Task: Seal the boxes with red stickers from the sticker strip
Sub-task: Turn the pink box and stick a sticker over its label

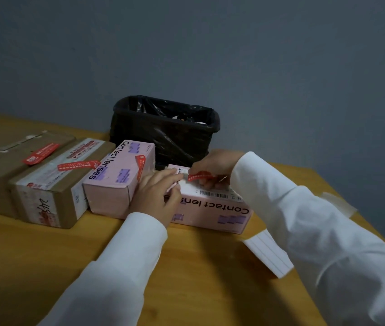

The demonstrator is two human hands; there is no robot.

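Observation:
A pink "Contact lenses" box (212,211) lies flat in front of me on the wooden table (45,255). My left hand (157,194) rests on its left end with straight fingers. My right hand (212,169) pinches a red sticker (202,176) just above the box's far edge. To the left stand another pink box (116,177) and two brown cardboard boxes (57,184) (1,161), each bearing a red sticker. A white sticker strip (269,252) lies on the table under my right sleeve.
A black bin lined with a black bag (165,130) stands behind the boxes against the grey wall. A pale piece of backing paper (338,203) lies near the table's right edge.

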